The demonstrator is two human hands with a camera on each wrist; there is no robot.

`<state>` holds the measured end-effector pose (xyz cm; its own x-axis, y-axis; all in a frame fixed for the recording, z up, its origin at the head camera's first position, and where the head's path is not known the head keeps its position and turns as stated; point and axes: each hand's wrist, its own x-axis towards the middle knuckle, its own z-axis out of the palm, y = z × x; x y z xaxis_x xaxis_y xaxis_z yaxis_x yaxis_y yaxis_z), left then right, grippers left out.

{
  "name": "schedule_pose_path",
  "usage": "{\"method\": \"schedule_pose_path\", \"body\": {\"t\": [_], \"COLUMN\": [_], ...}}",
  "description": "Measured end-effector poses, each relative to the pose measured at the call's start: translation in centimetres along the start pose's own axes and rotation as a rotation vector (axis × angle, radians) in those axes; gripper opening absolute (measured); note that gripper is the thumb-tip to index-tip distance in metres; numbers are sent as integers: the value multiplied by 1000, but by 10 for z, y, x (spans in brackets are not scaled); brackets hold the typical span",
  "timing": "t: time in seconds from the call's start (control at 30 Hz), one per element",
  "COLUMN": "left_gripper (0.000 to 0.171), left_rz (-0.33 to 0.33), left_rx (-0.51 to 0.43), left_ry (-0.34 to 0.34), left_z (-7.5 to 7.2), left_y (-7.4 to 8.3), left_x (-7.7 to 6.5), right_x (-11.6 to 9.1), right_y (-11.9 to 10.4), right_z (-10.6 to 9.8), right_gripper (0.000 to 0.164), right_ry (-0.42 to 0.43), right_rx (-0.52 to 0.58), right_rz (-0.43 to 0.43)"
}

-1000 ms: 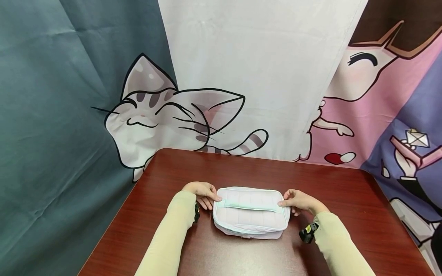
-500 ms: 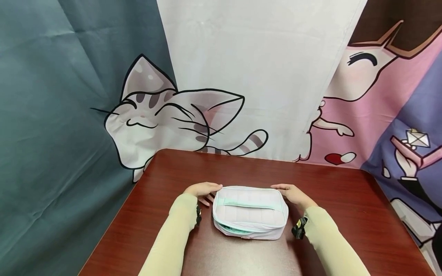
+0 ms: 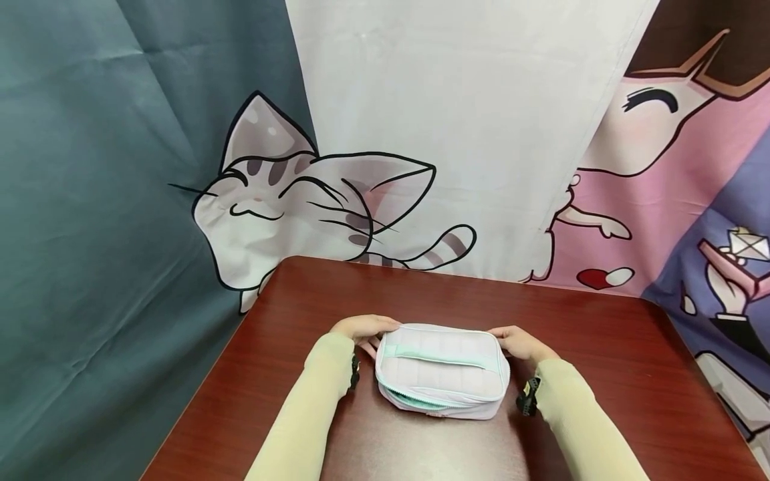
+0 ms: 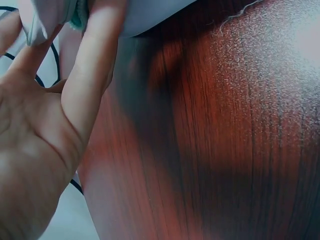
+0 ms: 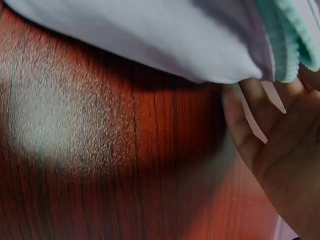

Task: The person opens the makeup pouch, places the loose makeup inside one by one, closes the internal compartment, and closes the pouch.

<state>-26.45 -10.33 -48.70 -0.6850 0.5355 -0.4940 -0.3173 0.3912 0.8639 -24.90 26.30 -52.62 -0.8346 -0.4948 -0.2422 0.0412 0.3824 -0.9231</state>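
A pale lavender quilted zippered pouch (image 3: pixel 442 371) with a mint-green handle strap lies on the table, its strap side up. Along the front left, its mint zipper gapes slightly. My left hand (image 3: pixel 367 329) holds the far left corner, one digit on the top edge and others down the side. In the left wrist view, the pouch corner (image 4: pixel 42 20) sits between the digits of the left hand (image 4: pixel 40 120). At the far right corner, my right hand (image 3: pixel 520 342) grips the pouch. The right wrist view has fingertips partly hidden beneath the pouch (image 5: pixel 165 40).
The reddish-brown wooden table (image 3: pixel 337 287) reaches back to a hanging cloth (image 3: pixel 457 100) printed with a cartoon cat and figure. A black wrist device (image 3: pixel 528 397) is on the right wrist. A loose thread (image 4: pixel 240 15) lies beside the pouch.
Both hands have shifted from the pouch's short sides to its far corners. The front left zipper gap has widened and shows mint green. The head view has turned slightly.
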Motion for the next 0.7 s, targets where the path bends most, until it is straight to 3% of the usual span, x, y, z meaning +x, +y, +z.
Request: {"method": "schedule_pose_path", "body": {"t": [0.2,0.43,0.57,0.7], "left_gripper": [45,31,26,27], "left_rz": [-35,-50,-37,0], "left_rx": [50,58,77,114], "left_ry": [-2,-4,43,134], "left_z": [-1,-1,1,3], "left_y": [-2,-1,2,3], "left_x": [10,17,19,22], "right_x": [-1,0,3,6], "right_y": [-3,-8,-11,-14], "right_z": [1,5,8,11], "right_gripper": [20,14,13,13], "right_ry": [157,291,360,447], "right_rx": [-171,-266,-267,-264], "right_rz": [-36,-41,-64,-51]}}
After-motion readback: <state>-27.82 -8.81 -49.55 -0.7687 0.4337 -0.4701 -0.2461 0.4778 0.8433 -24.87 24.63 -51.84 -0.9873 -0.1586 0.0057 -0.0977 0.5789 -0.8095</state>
